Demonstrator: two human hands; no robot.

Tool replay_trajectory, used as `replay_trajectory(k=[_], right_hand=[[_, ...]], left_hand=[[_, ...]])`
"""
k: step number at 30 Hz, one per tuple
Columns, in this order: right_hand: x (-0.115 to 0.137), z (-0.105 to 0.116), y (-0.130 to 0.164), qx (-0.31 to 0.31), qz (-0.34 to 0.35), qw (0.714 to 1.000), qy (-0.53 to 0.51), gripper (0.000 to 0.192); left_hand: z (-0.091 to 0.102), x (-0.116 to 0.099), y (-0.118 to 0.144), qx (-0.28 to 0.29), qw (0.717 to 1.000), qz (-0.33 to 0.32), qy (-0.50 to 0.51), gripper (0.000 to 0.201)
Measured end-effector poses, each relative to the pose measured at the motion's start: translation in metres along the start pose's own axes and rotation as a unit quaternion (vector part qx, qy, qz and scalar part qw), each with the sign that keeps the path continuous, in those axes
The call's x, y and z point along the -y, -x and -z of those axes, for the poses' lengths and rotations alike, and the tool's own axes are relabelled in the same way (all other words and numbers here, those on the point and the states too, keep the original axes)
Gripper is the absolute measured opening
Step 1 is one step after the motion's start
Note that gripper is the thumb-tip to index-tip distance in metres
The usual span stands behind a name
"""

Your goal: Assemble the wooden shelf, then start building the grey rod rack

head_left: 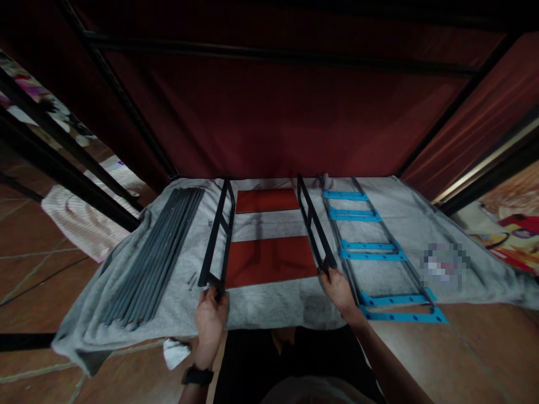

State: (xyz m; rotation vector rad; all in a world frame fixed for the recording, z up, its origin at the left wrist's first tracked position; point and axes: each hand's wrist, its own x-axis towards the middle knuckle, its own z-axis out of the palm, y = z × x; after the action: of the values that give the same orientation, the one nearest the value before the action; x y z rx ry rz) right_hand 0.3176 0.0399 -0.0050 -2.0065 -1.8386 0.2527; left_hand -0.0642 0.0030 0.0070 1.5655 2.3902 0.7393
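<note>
A grey cloth point(269, 314) covers the floor ahead, with a dark red curtain hanging at its far edge. On it, at the left, lies a bundle of grey metal rods point(158, 255), packed side by side and running near to far. At the right lies a long frame with blue-taped crossbars point(370, 249), flat and apart from the hands. In the middle are two red panels point(269, 261), one near and one far, with a strip of cloth between them.

Flanking the panels stand two black ladder-like side frames, both on edge. The left hand point(210, 317) is clenched around the near end of the left black frame point(219, 235); the right hand point(339, 289) grips the near end of the right black frame point(315, 224). A few small screws point(191, 279) (too small to count) lie just left of the left frame's near end.

As a judgement, the work looks early: parts are laid out and the two frames are positioned beside the panels, but nothing visibly joins them, and the rods and blue-taped frame lie unused.
</note>
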Motion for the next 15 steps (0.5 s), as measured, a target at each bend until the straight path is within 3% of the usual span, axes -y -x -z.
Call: replay_trajectory(k=[6,11,15], right_hand=[[-0.004,0.000,0.000,-0.010,-0.014,0.999,-0.046,0.030],[-0.014,0.004,-0.004,-0.023,-0.032,0.995,-0.092,0.034],[-0.017,0.008,-0.015,0.013,-0.032,0.990,-0.137,0.024]], left_hand=[[0.006,-0.003,-0.003,0.018,1.000,0.002,-0.018,0.029],[0.003,0.001,-0.010,0.026,1.000,0.010,-0.003,0.028],[0.000,0.004,-0.012,0.016,1.000,0.005,-0.012,0.026]])
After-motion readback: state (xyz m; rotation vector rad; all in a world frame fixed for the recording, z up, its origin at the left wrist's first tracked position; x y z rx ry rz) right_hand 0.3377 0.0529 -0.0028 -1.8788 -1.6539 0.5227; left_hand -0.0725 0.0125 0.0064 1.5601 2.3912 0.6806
